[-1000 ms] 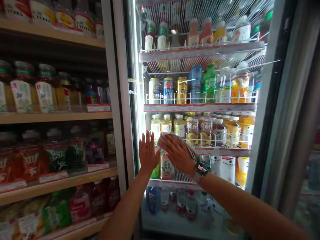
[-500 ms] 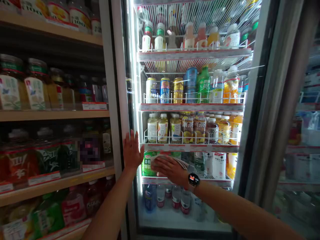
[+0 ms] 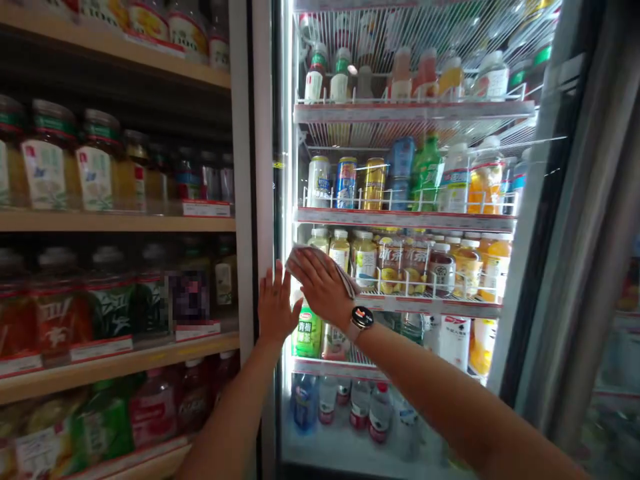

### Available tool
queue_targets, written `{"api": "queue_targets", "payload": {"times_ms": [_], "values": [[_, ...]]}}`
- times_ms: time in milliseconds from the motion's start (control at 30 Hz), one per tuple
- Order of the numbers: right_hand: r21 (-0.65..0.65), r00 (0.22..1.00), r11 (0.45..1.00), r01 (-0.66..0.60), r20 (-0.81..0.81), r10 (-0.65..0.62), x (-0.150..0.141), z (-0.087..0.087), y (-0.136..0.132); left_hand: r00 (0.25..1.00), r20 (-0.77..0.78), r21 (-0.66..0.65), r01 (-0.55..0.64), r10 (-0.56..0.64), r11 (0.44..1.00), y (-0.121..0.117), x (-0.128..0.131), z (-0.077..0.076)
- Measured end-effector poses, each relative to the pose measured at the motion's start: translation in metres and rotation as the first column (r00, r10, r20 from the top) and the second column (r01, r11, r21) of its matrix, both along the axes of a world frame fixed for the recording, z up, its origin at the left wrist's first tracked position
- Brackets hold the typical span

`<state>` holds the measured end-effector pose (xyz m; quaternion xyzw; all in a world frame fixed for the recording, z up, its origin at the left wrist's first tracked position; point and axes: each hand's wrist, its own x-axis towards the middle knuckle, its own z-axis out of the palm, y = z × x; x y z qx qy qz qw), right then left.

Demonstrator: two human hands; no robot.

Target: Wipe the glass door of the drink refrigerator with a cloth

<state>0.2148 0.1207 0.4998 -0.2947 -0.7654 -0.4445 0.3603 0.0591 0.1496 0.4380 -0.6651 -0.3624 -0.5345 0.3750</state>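
My left hand [image 3: 276,310] lies flat with fingers up against the left edge of the cooler's glass door [image 3: 390,457]. Just to its right, my right hand [image 3: 323,287] presses a light cloth [image 3: 350,285] on the glass, fingers stretched over it. The cloth shows past the fingertips and along the lower side of the hand. A round-faced watch [image 3: 362,317] is on my right wrist. Behind the glass near my hands stand a green drink bottle [image 3: 307,333] and pale yellow bottles [image 3: 364,257], partly covered by hand and cloth.
Left of the cooler, open wooden shelves [image 3: 115,222] hold rows of bottled drinks. Inside the lit cooler, wire racks carry bottles and cans, such as a gold can [image 3: 375,183]. A thick metal door frame [image 3: 585,267] stands at the right.
My right hand has moved up and left across the glass with the cloth, from the lower shelf's height to the shelf above. My left hand stays at the door edge. The view has shifted slightly left.
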Motion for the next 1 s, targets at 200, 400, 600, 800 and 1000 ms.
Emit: {"api": "queue_targets", "payload": {"times_ms": [200, 400, 600, 800, 1000], "values": [[-0.068, 0.995, 0.998, 0.004, 0.102, 0.003, 0.016, -0.093, -0.009, 1.000, -0.007, -0.029, -0.003, 0.003, 1.000, -0.001, -0.002, 0.000], [-0.163, 0.954, 0.986, -0.042, 0.287, 0.088, 0.042, -0.120, -0.019, 1.000, 0.000, -0.007, 0.008, -0.008, 1.000, -0.001, -0.001, 0.002], [-0.115, 0.996, 0.993, 0.026, 0.084, -0.017, 0.035, -0.012, -0.013, 1.000, 0.009, -0.037, 0.011, -0.010, 0.999, -0.002, 0.000, 0.002], [-0.135, 0.977, 0.991, 0.011, -0.208, -0.039, -0.003, -0.009, -0.015, 0.998, 0.015, -0.008, 0.054, -0.054, 0.999, 0.000, -0.003, 0.001], [-0.257, 0.906, 0.939, -0.229, -0.409, 0.109, -0.020, -0.036, -0.028, 0.969, 0.144, -0.108, 0.219, -0.203, 0.970, -0.022, 0.013, 0.005]]}}
